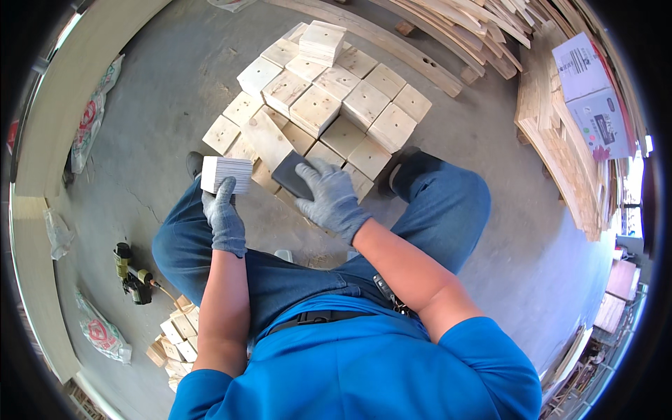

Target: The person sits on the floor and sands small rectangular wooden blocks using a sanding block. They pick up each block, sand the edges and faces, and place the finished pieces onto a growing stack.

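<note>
My gloved left hand (225, 217) grips a small plywood block (227, 174) whose striped layered edge faces up, over my left knee. In my gloved right hand (332, 198) is a dark grey flat block (291, 175), perhaps a sanding block; its underside is hidden. Just beyond it a pale wood strip (266, 137) lies slanted over the stack, its near end against or under the dark block. Between and beyond my legs stand stacked square wood blocks (315, 110), many with a small hole in the top face. One taller block (322, 43) sits highest, at the far side.
A nail gun (131, 274) with a hose lies on the floor at left, near another pile of wood blocks (180, 334). Printed plastic sacks (101, 329) lie along the left side. Long boards (462, 35) are heaped far right, beside stacked sheets (549, 133) and a cardboard box (595, 105).
</note>
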`<state>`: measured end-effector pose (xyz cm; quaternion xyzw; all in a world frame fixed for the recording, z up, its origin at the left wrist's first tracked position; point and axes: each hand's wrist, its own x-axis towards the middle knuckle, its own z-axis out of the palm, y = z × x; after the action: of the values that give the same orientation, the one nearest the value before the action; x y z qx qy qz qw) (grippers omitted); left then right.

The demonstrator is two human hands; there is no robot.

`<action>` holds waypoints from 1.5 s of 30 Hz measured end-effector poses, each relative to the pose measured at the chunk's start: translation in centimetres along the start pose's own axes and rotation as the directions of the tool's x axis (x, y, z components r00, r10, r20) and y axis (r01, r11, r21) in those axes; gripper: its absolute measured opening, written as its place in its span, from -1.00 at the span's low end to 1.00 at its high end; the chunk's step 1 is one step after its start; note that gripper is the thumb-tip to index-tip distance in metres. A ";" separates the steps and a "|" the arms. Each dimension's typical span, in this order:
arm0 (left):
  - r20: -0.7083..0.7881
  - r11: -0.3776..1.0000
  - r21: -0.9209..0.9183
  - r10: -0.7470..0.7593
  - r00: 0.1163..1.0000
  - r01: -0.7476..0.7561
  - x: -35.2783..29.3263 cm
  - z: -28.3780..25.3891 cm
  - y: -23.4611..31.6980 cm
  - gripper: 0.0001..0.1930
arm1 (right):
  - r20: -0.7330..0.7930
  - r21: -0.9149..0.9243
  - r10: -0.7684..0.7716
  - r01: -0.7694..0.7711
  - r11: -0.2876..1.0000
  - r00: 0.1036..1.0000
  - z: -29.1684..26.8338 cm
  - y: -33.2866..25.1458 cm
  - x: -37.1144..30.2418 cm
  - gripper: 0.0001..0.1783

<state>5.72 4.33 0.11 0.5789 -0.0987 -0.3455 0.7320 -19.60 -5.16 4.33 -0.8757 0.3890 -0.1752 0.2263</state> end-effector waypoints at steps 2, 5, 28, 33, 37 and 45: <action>0.035 0.999 0.025 0.037 0.999 -0.037 -0.6 0.8 -0.3 -0.28 | 0.132 -0.071 0.032 -0.023 0.997 0.991 1.3 -0.3 -0.1 -0.12; 0.077 0.994 0.099 0.045 0.996 -0.052 -1.3 1.1 -0.7 -0.33 | 0.243 -0.112 0.051 -0.024 0.993 0.969 2.3 -0.4 -0.2 -0.07; 0.505 0.968 -0.060 -0.182 0.844 0.245 -3.5 5.6 1.2 -0.32 | 0.074 0.826 0.400 -0.281 0.489 0.914 -3.8 4.8 -1.1 -0.39; 0.463 0.956 0.054 -0.279 0.841 0.287 -3.8 6.1 0.5 -0.37 | 0.107 0.855 0.413 -0.296 0.426 0.904 -3.8 5.2 -1.3 -0.45; 0.453 0.937 0.274 -0.324 0.831 0.216 -4.5 6.7 0.9 -0.35 | 0.140 0.798 0.410 -0.348 0.492 0.901 -4.7 4.6 -1.1 -0.50; 0.498 0.895 0.421 -0.362 0.788 0.145 -5.1 8.4 2.3 -0.35 | 0.262 0.817 0.390 -0.418 0.397 0.883 -4.4 4.3 -1.1 -0.45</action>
<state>-1.74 1.11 6.11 0.5826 -0.2919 -0.5734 0.4965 -25.04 -8.03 5.56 -0.5287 0.4473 -0.2712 0.6685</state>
